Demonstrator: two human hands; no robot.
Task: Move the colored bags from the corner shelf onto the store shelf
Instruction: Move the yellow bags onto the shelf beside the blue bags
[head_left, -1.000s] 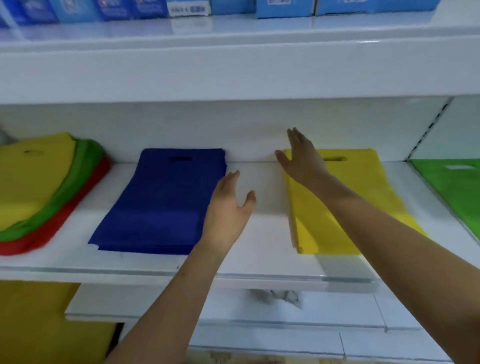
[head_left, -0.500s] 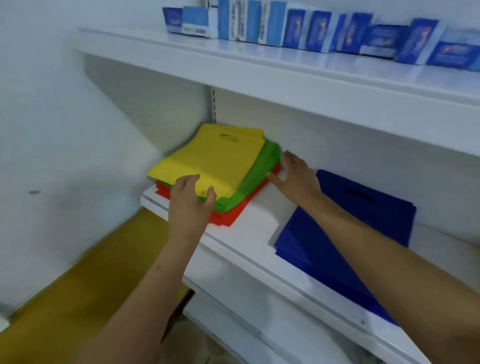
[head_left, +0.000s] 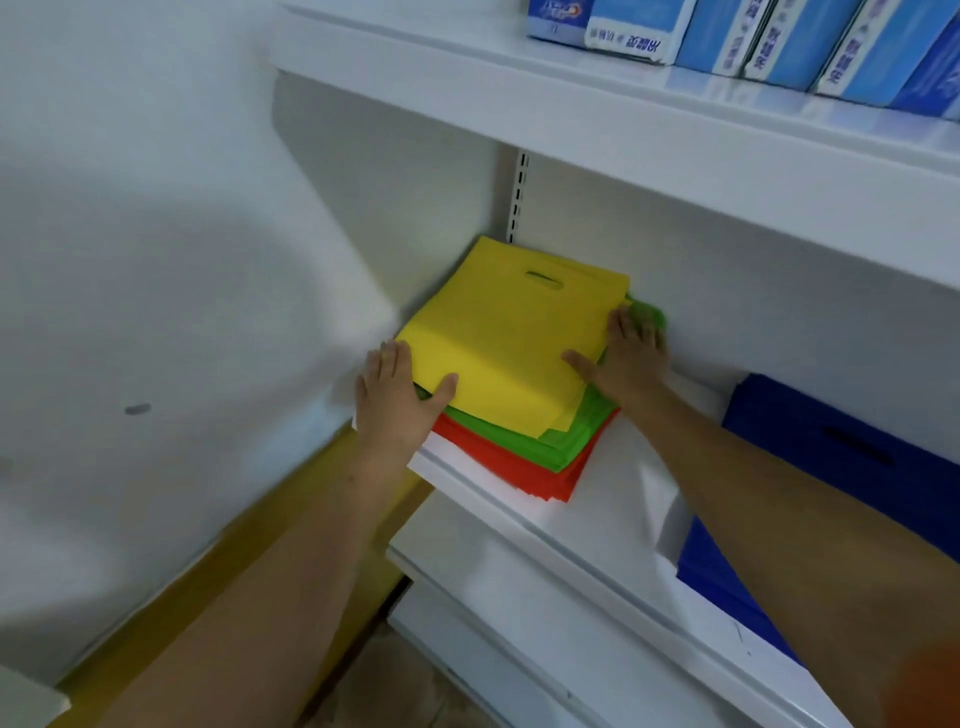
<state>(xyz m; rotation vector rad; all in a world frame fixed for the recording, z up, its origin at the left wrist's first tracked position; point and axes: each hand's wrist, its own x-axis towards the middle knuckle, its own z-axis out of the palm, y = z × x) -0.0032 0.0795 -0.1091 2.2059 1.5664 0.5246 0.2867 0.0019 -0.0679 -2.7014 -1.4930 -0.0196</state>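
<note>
Stacked yellow bags (head_left: 511, 345) over green bags (head_left: 574, 434) and red bags (head_left: 524, 470), tucked in shelf corner (head_left: 613, 499). Left hand (head_left: 397, 402) and right hand (head_left: 631, 356) gripping opposite edges, probably for lifting the top stack flat.

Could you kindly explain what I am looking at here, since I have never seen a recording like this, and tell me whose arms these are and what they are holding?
There is no machine here: a person wears a camera on the head, so this single picture looks forward and down along their own two bare arms. They stand at a white shelf in a corner. On it lies a stack of flat bags: yellow bags on top, green bags beneath, red bags at the bottom. The left hand grips the stack's near left corner, thumb on the yellow. The right hand grips the right edge, thumb on the yellow and fingers over the green. A pile of blue bags lies further right, and blue boxes stand on the shelf above.
</note>
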